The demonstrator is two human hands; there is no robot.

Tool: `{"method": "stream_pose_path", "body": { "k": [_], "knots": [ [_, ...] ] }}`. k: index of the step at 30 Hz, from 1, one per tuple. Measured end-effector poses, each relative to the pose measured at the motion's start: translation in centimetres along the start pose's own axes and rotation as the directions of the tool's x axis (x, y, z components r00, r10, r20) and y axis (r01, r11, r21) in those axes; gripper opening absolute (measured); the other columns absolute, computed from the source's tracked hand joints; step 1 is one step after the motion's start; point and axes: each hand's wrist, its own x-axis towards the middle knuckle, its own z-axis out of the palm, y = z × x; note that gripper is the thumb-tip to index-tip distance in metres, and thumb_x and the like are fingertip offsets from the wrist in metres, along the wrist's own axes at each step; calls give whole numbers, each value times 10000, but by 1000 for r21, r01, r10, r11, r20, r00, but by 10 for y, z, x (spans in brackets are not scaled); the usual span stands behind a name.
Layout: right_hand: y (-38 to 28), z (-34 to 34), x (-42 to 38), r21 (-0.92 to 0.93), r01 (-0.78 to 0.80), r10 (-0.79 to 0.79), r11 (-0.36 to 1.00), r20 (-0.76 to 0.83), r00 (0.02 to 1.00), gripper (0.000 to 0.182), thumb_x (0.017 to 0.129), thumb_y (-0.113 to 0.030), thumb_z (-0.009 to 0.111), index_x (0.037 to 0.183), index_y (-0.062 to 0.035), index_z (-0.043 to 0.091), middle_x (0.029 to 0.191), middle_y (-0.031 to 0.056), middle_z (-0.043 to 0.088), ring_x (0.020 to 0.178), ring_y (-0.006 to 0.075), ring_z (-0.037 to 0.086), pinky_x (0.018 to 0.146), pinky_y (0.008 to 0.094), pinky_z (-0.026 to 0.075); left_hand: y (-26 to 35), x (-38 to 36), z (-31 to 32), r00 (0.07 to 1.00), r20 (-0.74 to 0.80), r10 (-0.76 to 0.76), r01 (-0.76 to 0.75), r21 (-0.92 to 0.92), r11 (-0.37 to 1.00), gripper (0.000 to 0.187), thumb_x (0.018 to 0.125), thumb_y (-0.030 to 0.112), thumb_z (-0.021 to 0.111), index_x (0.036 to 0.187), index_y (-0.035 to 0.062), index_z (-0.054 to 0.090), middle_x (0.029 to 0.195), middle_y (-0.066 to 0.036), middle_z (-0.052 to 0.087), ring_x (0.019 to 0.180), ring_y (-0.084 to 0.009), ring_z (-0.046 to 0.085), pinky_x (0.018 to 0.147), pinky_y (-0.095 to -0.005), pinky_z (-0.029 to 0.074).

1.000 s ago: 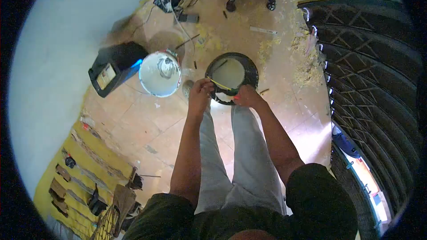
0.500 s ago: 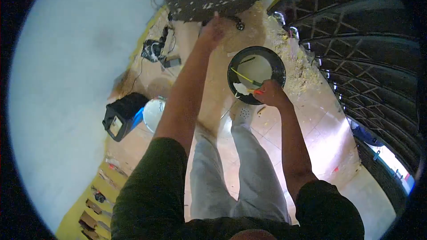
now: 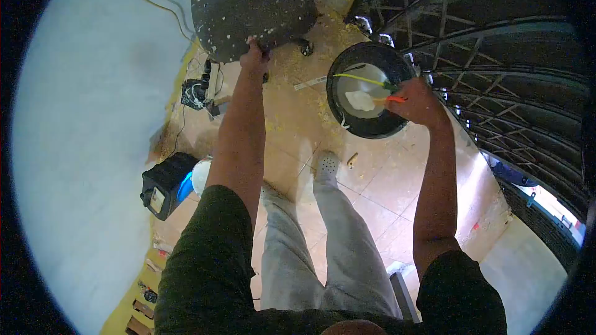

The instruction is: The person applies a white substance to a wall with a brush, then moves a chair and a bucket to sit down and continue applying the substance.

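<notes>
My left hand [image 3: 253, 57] is closed on the near edge of a dark, paint-specked chair seat [image 3: 254, 6] at the top. On the right, my right hand [image 3: 417, 102] grips the orange handle of a tool with a white-coated end [image 3: 360, 100], together with a green-and-yellow tool [image 3: 363, 79]. Both tools lie across the mouth of a round black bucket [image 3: 337, 111]. Pale material shows inside the bucket, and a smear hangs on its near rim.
A black bag [image 3: 166, 180] and a white bucket [image 3: 200, 175] stand at the left. Cables and a black device [image 3: 194, 93] lie by the pale wall [image 3: 93, 118]. Dark metal lattice [image 3: 484, 74] lines the right side. Crumbly debris covers the floor.
The chair seat and my left hand have shifted left in view. The black bucket, my right hand and its tools now appear further right. The view itself has also moved.
</notes>
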Motion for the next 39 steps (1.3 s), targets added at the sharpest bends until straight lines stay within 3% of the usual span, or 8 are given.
{"method": "stream_pose_path", "body": {
  "k": [5,19,21,23,25,29,34,39],
  "knots": [
    [-32,-65,-38,57,15,-13,998,-43,999,246,641,-210,739,623,13,637,561,134,572,477,183,533,481,340,438,-9,-95,11,951,-311,3,-1,9,1000,691,764,438,697,1118,-102,452,942,-181,576,678,-229,580,490,-345,462],
    [-111,-181,-108,258,147,-102,955,-181,978,199,628,-88,735,555,7,576,499,-13,458,475,66,410,442,270,312,-222,-212,-111,902,71,425,-429,60,901,273,891,306,578,1040,80,548,881,-22,567,746,-166,530,614,-319,490],
    [-122,-189,-111,260,179,-123,949,-217,968,190,633,-77,724,549,3,573,482,-29,441,470,44,387,431,258,291,-236,-234,-135,969,27,-245,247,-135,960,244,904,284,558,1053,91,548,913,-26,575,799,-165,552,693,-327,503],
    [-129,-193,-109,281,223,-149,933,-262,954,174,638,-75,718,556,6,589,481,-30,461,467,42,387,428,262,295,-265,-282,-131,982,41,184,-182,-46,982,225,899,260,563,1056,100,552,937,-37,582,839,-165,561,756,-335,496],
    [-151,-203,-108,261,226,-159,939,-255,954,163,640,-76,718,566,10,601,489,-29,472,468,46,391,432,259,298,-269,-293,-146,929,34,-369,361,-305,881,237,874,253,594,1047,95,555,949,-60,587,889,-171,570,765,-336,490],
    [-184,-204,-87,300,214,-141,930,-246,959,131,645,-81,717,600,14,638,506,-25,495,478,54,408,445,259,309,-311,-305,-191,933,173,-317,357,-313,880,359,837,325,609,1099,95,524,1055,-90,574,997,-202,556,810,-366,475],
    [-233,-201,-36,291,239,-131,927,-345,929,225,635,-183,735,637,28,660,499,28,535,459,101,467,442,296,367,-192,-305,-170,869,-416,267,324,887,330,632,749,280,642,1276,48,379,1257,-156,473,1140,-325,481,901,-510,408],
    [-271,-202,23,251,248,-129,936,-413,902,230,641,-192,744,609,16,650,484,-5,482,451,94,412,438,295,330,-55,-269,-178,946,-44,322,-110,889,445,647,771,268,608,1313,34,344,1305,-201,429,1156,-393,450,932,-463,403]
  ]
}}
